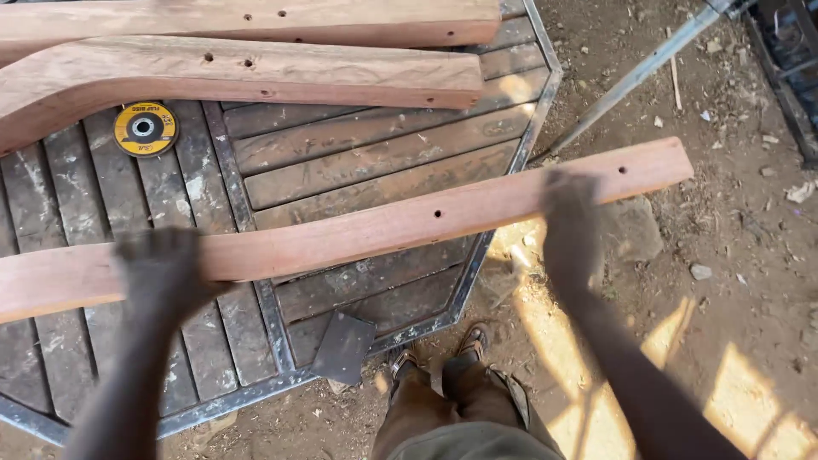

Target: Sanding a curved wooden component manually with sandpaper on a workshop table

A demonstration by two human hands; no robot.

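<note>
1. The long reddish plank (366,230) lies slantwise across the slatted bench (358,162), its far end jutting out past the bench's metal rim over the dirt ground (733,281), its near end running off the picture's left edge.
2. The left hand (162,273) sits on the plank near that left end. It is blurred; the fingers look wrapped over the plank's near edge, gripping it.
3. The right hand (569,223) is on the same plank, out beyond the bench rim, close to the overhanging end. Its fingers lie over the top face and curl around the edge, also blurred.
4. Between the two hands the plank shows a small drilled hole about midway; another hole sits near the far tip, past the right hand.
5. Beyond the plank, two thicker curved timber pieces (256,72) lie side by side along the bench's far side, each with small holes, well apart from the plank.
6. A yellow flap disc (146,129) lies flat on the slats just below the nearer timber piece, above the plank's left part and not touching it.
7. On the near side of the plank, a dark flat metal scrap (344,347) rests at the bench rim, beside the person's sandalled feet (443,349).
8. A thin metal rod (639,72) lies on the ground beyond the plank's overhanging end.
</note>
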